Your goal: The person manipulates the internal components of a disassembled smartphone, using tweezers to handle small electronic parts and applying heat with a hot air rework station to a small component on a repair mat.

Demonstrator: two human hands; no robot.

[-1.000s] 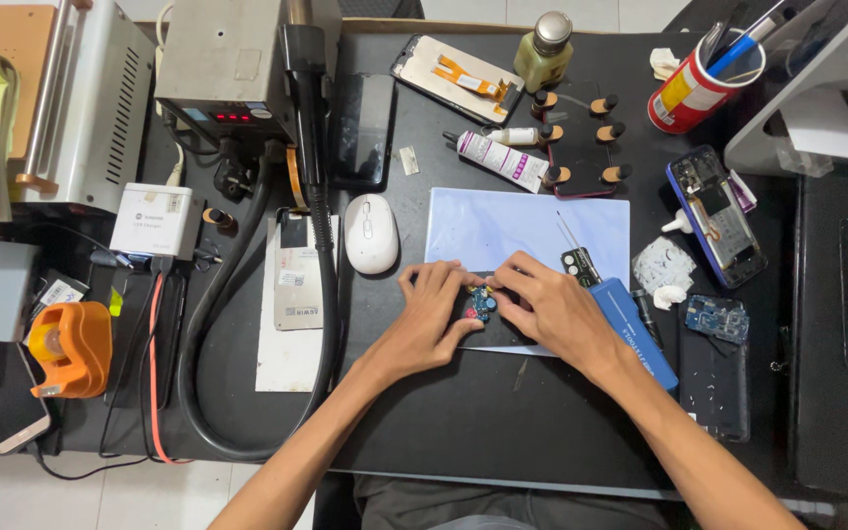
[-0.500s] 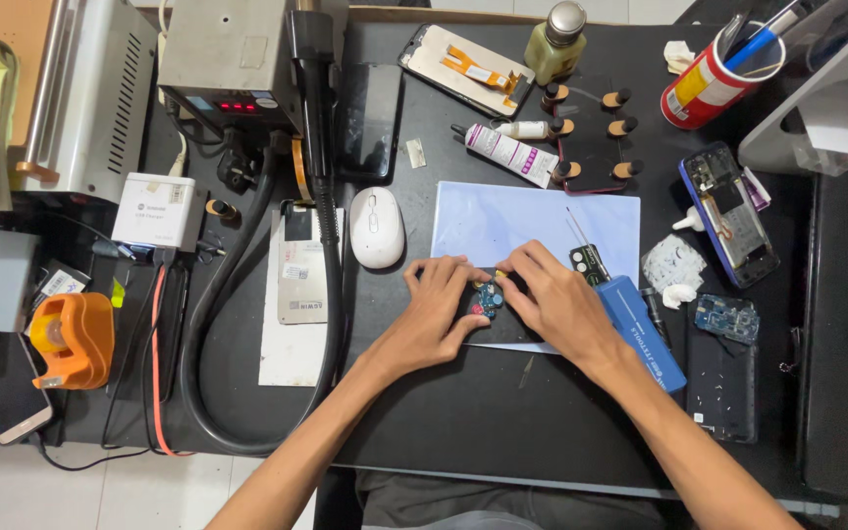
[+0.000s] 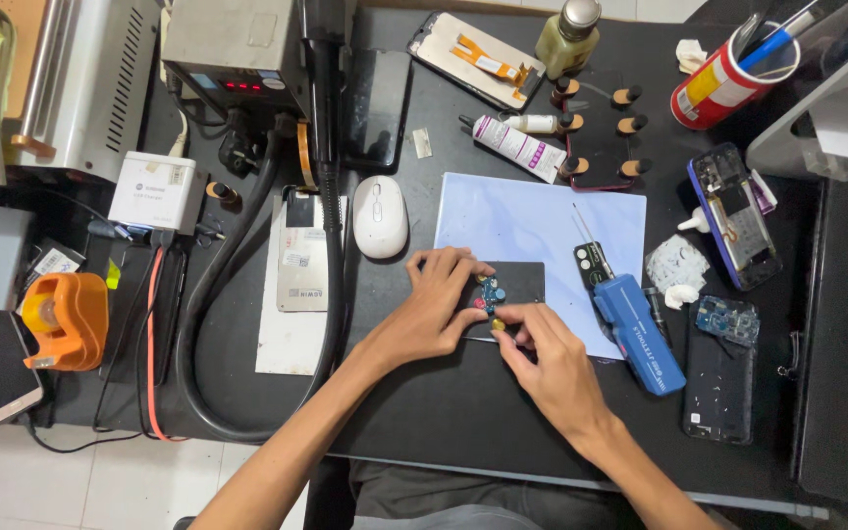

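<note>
A dark phone [image 3: 520,284] lies on a pale blue sheet [image 3: 532,221] in the middle of the black bench. On its near left corner sits a small blue circuit part [image 3: 492,294] with gold and red bits. My left hand [image 3: 434,309] rests its fingers over the phone's left edge, touching that part. My right hand [image 3: 552,368] comes from below, and its fingertips pinch the same small part. Much of the part is hidden by my fingers.
A white mouse [image 3: 380,216] lies left of the sheet. A blue tool case [image 3: 640,334] sits to the right, with opened phones [image 3: 728,216] beyond. A glue tube [image 3: 517,145], a bottle [image 3: 567,34], a red pen cup [image 3: 723,83], a hot-air station [image 3: 238,49] with black hose and an orange tape dispenser [image 3: 66,319] ring the bench.
My right hand has drawn back toward me and now sits below the phone. My left hand stays on the small part. The view has shifted slightly.
</note>
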